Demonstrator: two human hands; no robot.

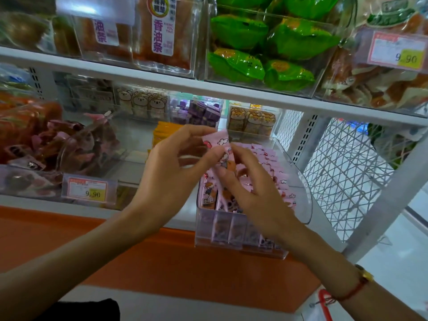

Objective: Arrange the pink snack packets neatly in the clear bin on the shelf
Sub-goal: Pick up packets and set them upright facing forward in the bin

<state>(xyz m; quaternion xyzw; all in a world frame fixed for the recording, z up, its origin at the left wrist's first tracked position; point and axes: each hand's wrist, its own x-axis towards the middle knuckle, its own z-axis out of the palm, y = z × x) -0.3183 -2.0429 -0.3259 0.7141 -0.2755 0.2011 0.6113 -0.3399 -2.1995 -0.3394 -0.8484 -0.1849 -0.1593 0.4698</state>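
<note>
From the head camera, the person's left hand (171, 163) and right hand (250, 186) meet above the clear bin (301, 181), which stands at the front edge of the lower shelf (41, 202), near its right-hand end beside the wire mesh side panel (347, 172). Both hands pinch one pink snack packet (218, 144): the left hand's thumb and fingers curl round its upper part, the right hand's thumb and fingertips grip its lower part. The packet is held up, clear of the row of pink packets (268, 167) that already stand on edge toward the bin's back and right wall. In the bin's front section, more packets (213, 195) lean unevenly against one another.

The likeliest slip, judging from this, is that the held packet goes in crooked, since the front packets are loose and tilted and could topple forward when the hands press in. The right forearm hangs just over the bin's front wall, so a careless push might nudge the bin toward the shelf's edge. The yellow packets (162, 133) behind the left hand could also be brushed. A price tag (89, 191) sits to the left, well apart.
</note>
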